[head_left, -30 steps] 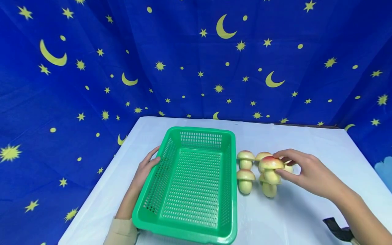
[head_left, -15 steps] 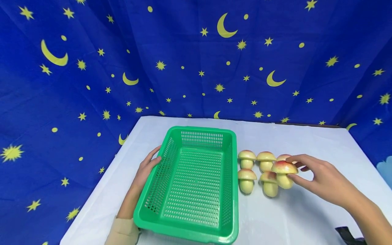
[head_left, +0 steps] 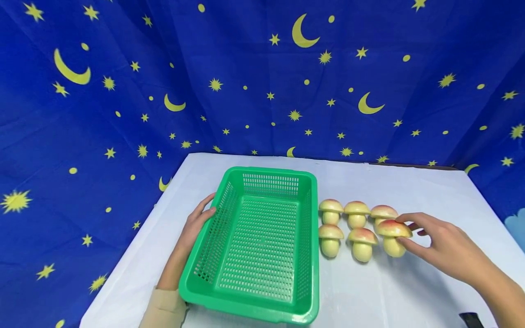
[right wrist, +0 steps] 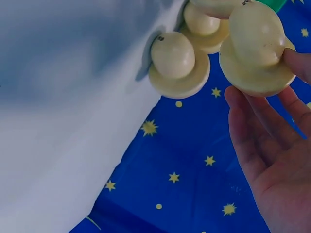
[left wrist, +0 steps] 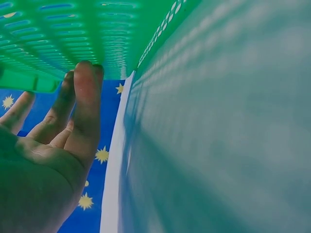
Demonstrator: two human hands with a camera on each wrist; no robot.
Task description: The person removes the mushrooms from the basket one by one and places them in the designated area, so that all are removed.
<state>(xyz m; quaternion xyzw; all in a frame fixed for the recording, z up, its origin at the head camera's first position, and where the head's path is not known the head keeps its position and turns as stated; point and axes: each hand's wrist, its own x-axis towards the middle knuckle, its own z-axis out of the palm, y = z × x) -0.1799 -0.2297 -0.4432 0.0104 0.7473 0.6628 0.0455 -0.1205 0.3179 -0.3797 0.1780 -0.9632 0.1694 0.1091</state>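
My right hand (head_left: pixel 451 246) pinches a toy mushroom (head_left: pixel 393 246) by its reddish cap, thumb on the near side and fingers on the far side. In the right wrist view this mushroom (right wrist: pixel 257 36) is apart from the white surface there. Several more cream-coloured mushrooms (head_left: pixel 362 246) with red-tinged caps stand in two rows to its left and behind. A green plastic basket (head_left: pixel 313 273) with slotted walls is at the middle. My left hand (head_left: pixel 193 232) touches its left wall from outside; the left wrist view shows the fingers (left wrist: pixel 87 97) fairly straight against it.
The white table (head_left: pixel 426 196) ends at a blue curtain (head_left: pixel 262 91) with yellow moons and stars. A black strap-like piece (head_left: pixel 470 319) lies at the lower right by the right forearm.
My right hand has moved right and slightly nearer, carrying the mushroom from above the middle column to the right end of the front row. The left hand and basket stay put.
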